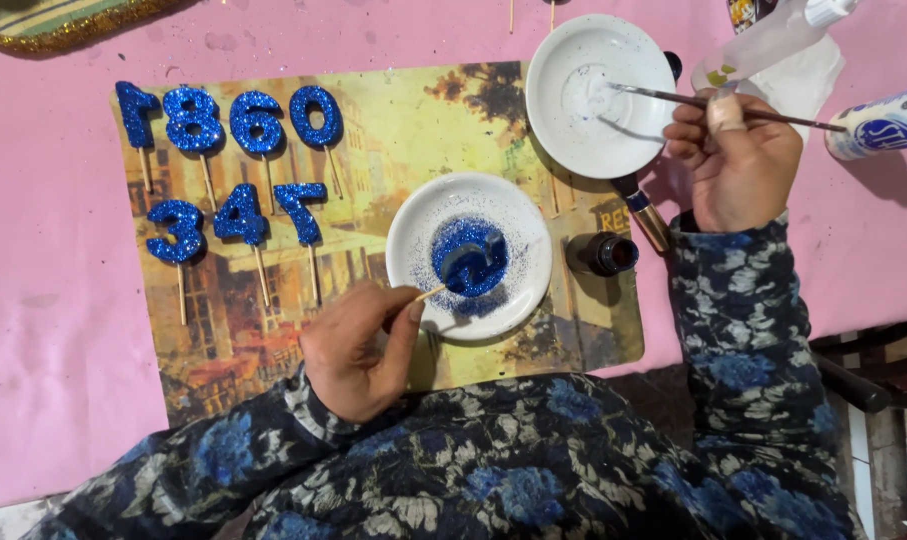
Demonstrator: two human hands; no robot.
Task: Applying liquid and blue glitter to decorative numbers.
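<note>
My left hand [358, 345] pinches a thin wooden stick [431, 293] whose far end carries a shaped piece [470, 256] lying in blue glitter on a white plate [413, 225]. My right hand [735, 160] holds a slim paintbrush [673, 98], its tip resting in a second white plate [598, 95] smeared with pale glue. Both sleeves are dark with a blue flower print. Several finished blue glitter shapes on sticks [238, 165] lie in two rows on the left of a picture placemat [403, 120].
An open small dark jar [605, 253] stands right of the glitter plate. A white glue bottle [878, 125] lies at the right edge, a clear bottle [773, 40] and white cloth above my right hand. A pink cloth [53, 300] covers the table.
</note>
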